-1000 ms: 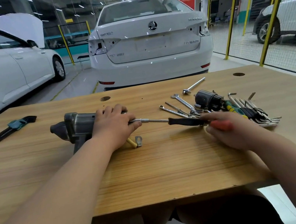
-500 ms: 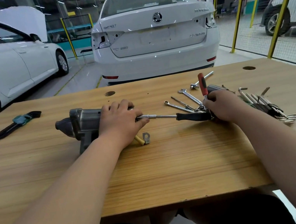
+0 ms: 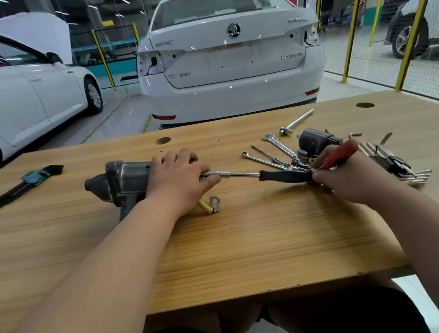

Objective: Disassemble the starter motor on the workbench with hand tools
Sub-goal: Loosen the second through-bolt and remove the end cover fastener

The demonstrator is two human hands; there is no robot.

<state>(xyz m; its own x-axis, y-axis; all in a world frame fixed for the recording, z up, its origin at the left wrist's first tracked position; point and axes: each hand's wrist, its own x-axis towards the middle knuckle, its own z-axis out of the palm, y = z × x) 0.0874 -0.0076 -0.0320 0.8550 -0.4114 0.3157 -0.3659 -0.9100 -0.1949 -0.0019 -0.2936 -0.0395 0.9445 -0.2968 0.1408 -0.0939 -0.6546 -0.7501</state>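
- Head view, change: right hand (image 3: 340, 176) has tipped the red-handled tool (image 3: 340, 152) over. Half a second ago it stood upright in the fist; now it lies low, pointing up and right, with the hand at the butt of the black-handled driver (image 3: 286, 176).
- Right hand state: fingers curled round the red-handled tool, knuckles touching the driver's handle end. Cannot tell whether it also grips the driver.
- Left hand (image 3: 180, 181): no change. Fingers stay curled over the starter motor (image 3: 125, 181), pinning it to the worktop (image 3: 226, 251); the thumb lies under the driver shaft where it meets the motor's end.
- Starter motor: same spot, left of centre on the worktop, on its side, nose pointing left. Yellow cable with ring terminal (image 3: 211, 206) pokes out beneath the left hand.
- Driver: same line as before, tip at the motor end under the thumb. Whether it is seated on a fastener is hidden by the hand.
- Black solenoid (image 3: 314, 138) sits apart among the spanners (image 3: 275, 143), so that stage looks done.
- Read: tool shuffle, no turning yet. My guess is the red-handled tool gets parked and the right hand takes the driver to work the end-cover fasteners.
- Risk: driver tip slips if the handle is bumped.
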